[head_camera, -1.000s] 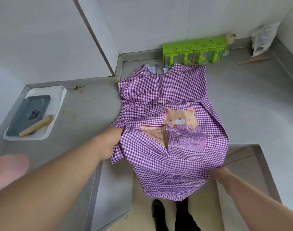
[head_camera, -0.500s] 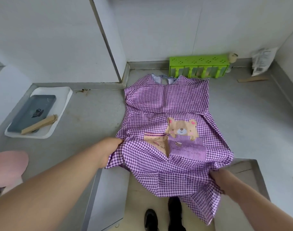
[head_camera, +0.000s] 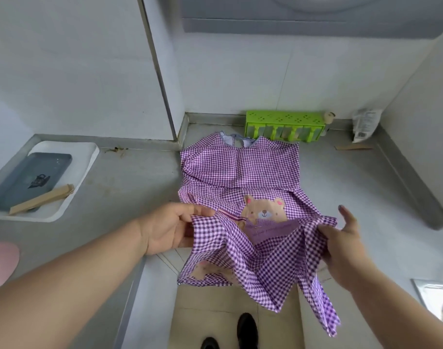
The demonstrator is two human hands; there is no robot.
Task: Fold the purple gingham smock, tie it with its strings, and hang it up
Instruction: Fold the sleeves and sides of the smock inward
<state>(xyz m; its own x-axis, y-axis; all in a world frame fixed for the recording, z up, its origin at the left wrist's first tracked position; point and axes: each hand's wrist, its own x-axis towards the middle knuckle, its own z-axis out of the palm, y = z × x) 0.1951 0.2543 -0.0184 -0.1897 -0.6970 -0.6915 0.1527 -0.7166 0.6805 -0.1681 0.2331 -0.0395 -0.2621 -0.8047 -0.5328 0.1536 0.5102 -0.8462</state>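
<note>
Lifted off the counter (head_camera: 129, 187) since a moment ago, the hem of the purple gingham smock (head_camera: 240, 170) now hangs raised between my hands, with its lower corners drooping over the counter's edge toward the floor. My left hand (head_camera: 170, 229) pinches the left edge of the cloth and my right hand (head_camera: 341, 241) grips the right edge, one finger sticking up. The smock's top half lies flat on the counter, its collar just before a green rack (head_camera: 284, 125).

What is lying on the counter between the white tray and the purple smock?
Nothing: in the head view, bare grey counter separates the white tray from the smock.
</note>
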